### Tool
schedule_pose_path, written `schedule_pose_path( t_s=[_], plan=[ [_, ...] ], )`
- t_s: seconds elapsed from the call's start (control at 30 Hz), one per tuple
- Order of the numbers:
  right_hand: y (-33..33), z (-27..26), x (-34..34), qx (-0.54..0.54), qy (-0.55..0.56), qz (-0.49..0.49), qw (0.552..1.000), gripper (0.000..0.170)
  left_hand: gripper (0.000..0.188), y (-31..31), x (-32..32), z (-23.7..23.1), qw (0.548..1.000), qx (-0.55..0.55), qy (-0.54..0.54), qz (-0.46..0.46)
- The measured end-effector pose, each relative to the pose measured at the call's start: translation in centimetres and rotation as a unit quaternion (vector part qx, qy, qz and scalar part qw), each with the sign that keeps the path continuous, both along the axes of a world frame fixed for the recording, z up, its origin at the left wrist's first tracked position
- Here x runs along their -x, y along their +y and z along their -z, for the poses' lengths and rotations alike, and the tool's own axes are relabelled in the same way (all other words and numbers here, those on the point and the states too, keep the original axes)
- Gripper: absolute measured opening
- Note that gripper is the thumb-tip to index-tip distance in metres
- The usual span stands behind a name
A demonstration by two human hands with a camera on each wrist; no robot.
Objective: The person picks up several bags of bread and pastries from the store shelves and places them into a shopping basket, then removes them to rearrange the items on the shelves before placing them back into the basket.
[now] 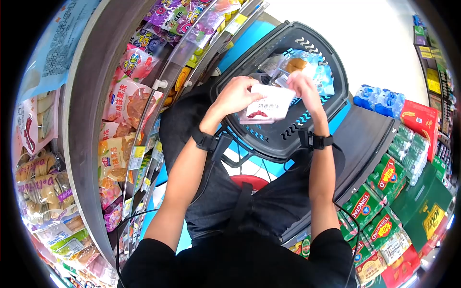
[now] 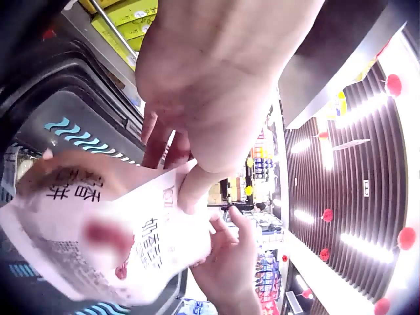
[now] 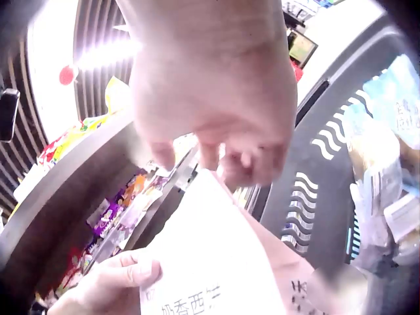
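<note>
A white and pink snack packet (image 1: 269, 106) with dark lettering and a red picture is held over a dark grey shopping basket (image 1: 338, 79). My left hand (image 1: 235, 98) pinches its upper left corner, the thumb lying on the front. At its upper right edge is my right hand (image 1: 306, 91), fingers bent; in the right wrist view the right hand (image 3: 216, 111) hovers just at the top corner of the packet (image 3: 210, 256), and whether it touches is unclear. Blue and clear packets (image 1: 322, 77) lie inside the basket.
Shelves of bagged snacks (image 1: 129, 103) stand on the left behind a curved grey edge (image 1: 79, 120). To the right are green beer cartons (image 1: 384, 177), a red box (image 1: 420, 120) and blue-wrapped bottles (image 1: 379, 100). A red round object (image 1: 249, 182) shows below the basket.
</note>
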State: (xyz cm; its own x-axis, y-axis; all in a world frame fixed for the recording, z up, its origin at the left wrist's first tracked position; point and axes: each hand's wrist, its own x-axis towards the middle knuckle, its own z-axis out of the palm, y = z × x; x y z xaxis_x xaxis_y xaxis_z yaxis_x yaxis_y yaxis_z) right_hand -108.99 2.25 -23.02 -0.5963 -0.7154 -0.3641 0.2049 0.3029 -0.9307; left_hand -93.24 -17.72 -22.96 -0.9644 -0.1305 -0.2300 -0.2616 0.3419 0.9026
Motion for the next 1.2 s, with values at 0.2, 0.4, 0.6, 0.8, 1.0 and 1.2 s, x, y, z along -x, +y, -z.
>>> schedule_pose_path(
  t_s=[0.2,0.4,0.6,0.8,1.0,1.2],
  plan=[
    [-1.7,15.6,2.0,-0.242,0.099,0.087,0.961,0.045,0.017,-1.4,0.2,-2.3,0.978,0.001,0.065,-0.196],
    [-7.0,22.6,-0.7,-0.478,0.108,-0.017,0.872,0.084,0.026,-2.3,-0.9,-4.0,0.893,0.073,0.182,-0.406],
    [-9.8,26.5,-1.8,-0.476,0.055,0.122,0.869,0.046,0.030,-2.2,-0.1,-5.0,0.871,0.007,0.160,-0.465],
    [-6.0,24.8,-3.3,-0.367,0.124,0.060,0.920,0.027,0.028,-2.8,-0.2,-4.9,0.862,-0.034,0.170,-0.476],
    [3.5,15.4,-2.7,-0.170,-0.085,0.137,0.972,0.020,0.028,-2.7,-1.2,-4.8,0.866,-0.038,0.192,-0.461],
    [8.1,3.3,-2.6,-0.028,-0.134,0.185,0.973,0.017,0.019,-1.6,-2.4,-3.9,0.879,-0.038,0.221,-0.420]
  ],
)
